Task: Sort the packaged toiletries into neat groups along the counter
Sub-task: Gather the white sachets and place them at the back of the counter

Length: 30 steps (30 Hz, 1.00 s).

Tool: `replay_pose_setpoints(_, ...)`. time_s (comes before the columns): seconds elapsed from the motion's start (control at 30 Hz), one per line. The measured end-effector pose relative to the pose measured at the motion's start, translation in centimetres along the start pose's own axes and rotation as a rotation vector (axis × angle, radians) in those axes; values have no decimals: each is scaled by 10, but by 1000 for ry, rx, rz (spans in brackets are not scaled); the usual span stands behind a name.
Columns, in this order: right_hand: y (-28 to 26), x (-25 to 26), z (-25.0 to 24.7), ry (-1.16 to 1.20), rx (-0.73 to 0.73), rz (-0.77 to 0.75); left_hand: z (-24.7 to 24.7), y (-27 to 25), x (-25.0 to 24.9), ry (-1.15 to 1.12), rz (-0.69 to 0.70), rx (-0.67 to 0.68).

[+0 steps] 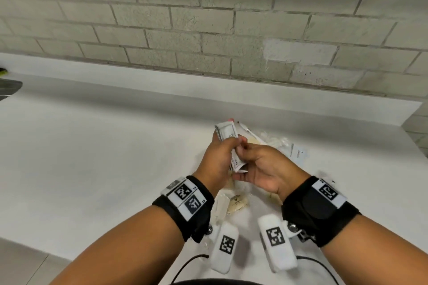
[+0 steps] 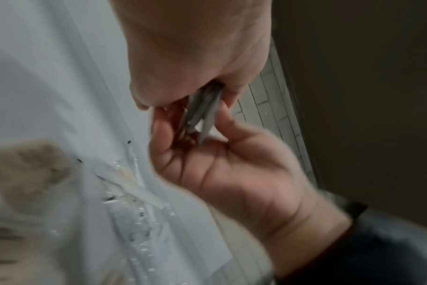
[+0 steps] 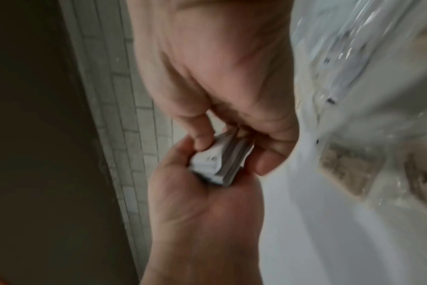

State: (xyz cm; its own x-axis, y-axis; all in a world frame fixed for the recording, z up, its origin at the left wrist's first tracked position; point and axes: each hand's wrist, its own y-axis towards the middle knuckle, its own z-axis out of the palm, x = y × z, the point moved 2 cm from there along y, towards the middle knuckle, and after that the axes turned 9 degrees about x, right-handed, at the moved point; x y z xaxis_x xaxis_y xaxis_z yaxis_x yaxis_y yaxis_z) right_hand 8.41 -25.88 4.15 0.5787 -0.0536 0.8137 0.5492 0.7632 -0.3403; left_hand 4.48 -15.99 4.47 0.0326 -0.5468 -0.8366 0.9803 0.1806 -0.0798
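Above the white counter (image 1: 97, 150), the left hand (image 1: 216, 159) grips a small stack of white sachets (image 1: 228, 133); the right hand (image 1: 266, 172) pinches its lower edge. The sachets look light, thin, floppy and likely slippery, so hold the stack across its flat faces.

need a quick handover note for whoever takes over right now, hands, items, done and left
Left hand: grips a stack of white sachets, held upright above the counter.
Right hand: fingers pinch the same stack from the other side.
Loose pile: clear-wrapped packets lie behind the hands, beige packets lie under the wrists.
Done: white sachets gathered in hand; no finished group shows on the counter.
Left: set the stack down as one group, then sort the rest of the pile.
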Motion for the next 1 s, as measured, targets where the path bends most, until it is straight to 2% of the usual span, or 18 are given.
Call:
replay_pose_setpoints(0.17,28,-12,12,-34,-20,103,-38,-2,-3,134,-75,2)
replay_pose_setpoints(0.3,61,-9,6,-295,-101,193,-90,15,-18,369,-206,-124)
replay_pose_setpoints(0.37,83,-4,1,-446,-115,250,-113,28,-30,474,-292,-130)
replay_pose_setpoints(0.53,137,8,0,-903,-158,361,-146,65,-45,998,-465,-43)
replay_pose_setpoints(0.63,162,4,6,-1227,-110,406,-146,77,-44,1367,-554,72)
replay_pose_setpoints(0.67,165,3,8,-1310,-117,406,-144,78,-45,1533,-549,107)
replay_pose_setpoints(0.73,173,-1,7,-1399,-139,406,-143,79,-45,1663,-406,129)
replay_pose_setpoints(0.8,176,-5,7,-1351,-194,412,-139,79,-42,1675,-263,289)
replay_pose_setpoints(0.87,174,-6,8,-1355,-228,392,-138,78,-36,1812,-260,474)
replay_pose_setpoints(1.0,150,7,12,-1415,-294,198,-143,81,-35,1841,-232,469)
